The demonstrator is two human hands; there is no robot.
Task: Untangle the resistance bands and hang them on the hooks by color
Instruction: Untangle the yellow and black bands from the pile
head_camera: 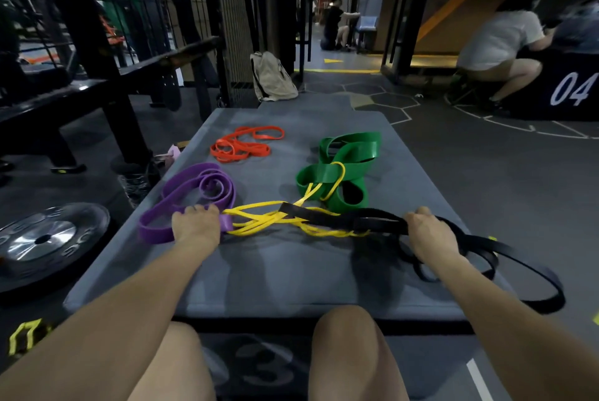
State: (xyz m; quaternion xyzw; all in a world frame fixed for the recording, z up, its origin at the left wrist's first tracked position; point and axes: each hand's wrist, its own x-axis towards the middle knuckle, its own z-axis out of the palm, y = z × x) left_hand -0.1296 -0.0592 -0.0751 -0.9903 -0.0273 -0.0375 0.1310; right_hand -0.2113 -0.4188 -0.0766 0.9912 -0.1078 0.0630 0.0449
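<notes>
Grey mat (291, 271) carries the tangle. My left hand (194, 225) grips the purple band (181, 196); my right hand (424, 232) grips the black band (372, 220). Between them, the yellow band (259, 219) knots both: I should slacken before pulling.

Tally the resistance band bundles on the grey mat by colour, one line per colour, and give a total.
Each colour counted as one bundle; single bands within a bundle cannot be told apart.
Orange bands: 1
Green bands: 1
Purple bands, gripped by the left hand: 1
Yellow bands: 1
Black bands, gripped by the right hand: 1
Total: 5 colour bundles
</notes>
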